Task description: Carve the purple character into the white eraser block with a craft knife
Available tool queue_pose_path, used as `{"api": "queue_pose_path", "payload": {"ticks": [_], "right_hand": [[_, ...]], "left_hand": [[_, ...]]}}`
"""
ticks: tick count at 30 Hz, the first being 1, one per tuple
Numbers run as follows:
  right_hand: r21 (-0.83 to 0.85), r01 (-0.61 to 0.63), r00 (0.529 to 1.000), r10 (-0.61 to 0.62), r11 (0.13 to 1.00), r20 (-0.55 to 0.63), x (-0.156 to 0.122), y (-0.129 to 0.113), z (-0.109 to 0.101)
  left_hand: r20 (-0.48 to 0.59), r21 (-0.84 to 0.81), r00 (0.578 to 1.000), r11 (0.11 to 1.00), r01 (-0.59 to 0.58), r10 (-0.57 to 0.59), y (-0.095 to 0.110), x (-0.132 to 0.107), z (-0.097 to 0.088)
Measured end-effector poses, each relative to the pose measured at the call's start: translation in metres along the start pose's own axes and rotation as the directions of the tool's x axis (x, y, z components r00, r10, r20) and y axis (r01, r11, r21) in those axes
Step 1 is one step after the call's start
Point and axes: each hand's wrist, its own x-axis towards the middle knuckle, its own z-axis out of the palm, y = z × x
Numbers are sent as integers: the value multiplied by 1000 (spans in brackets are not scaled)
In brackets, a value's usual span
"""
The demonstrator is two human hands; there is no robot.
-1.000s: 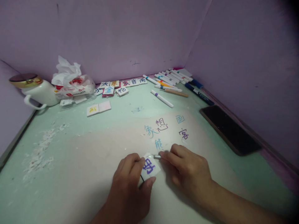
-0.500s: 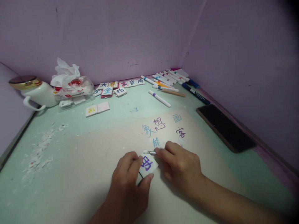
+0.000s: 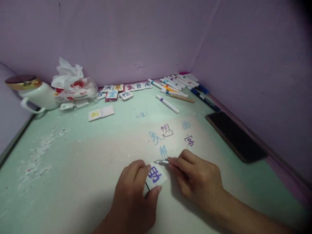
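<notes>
On tabletop [image 3: 126, 123] | left fingers [image 3: 141, 174] pinch square tile [image 3: 157, 176] (inked) | right fingers [image 3: 180, 163] pinch metallic tool [image 3: 163, 161]

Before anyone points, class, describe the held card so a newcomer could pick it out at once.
On the green table, find the left hand near the front. It holds a white card with a purple character. Only this card is held; the other cards lie further back.

The left hand [image 3: 135, 188] hides the nine o'clock side of the card [image 3: 156, 176], the right hand [image 3: 200, 177] covers the rear of the metal tool [image 3: 164, 161], and toward ten o'clock the tissue pack [image 3: 75, 93] has unreadably small print.
</notes>
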Motion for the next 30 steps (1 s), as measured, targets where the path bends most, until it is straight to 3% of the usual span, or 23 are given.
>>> {"api": "queue_pose_path", "payload": {"ticks": [8, 14, 30], "right_hand": [[3, -14, 998, 14, 1000, 60, 1, -1, 1], [-91, 7, 997, 0, 996, 81, 6, -7, -1], [-260, 23, 1000, -22, 965, 8, 15, -14, 14]], "left_hand": [[58, 0, 998, 999, 32, -32, 1, 1, -1], [48, -20, 998, 999, 30, -29, 0, 1, -1], [46, -64, 999, 998, 11, -8, 0, 0, -2]]}}
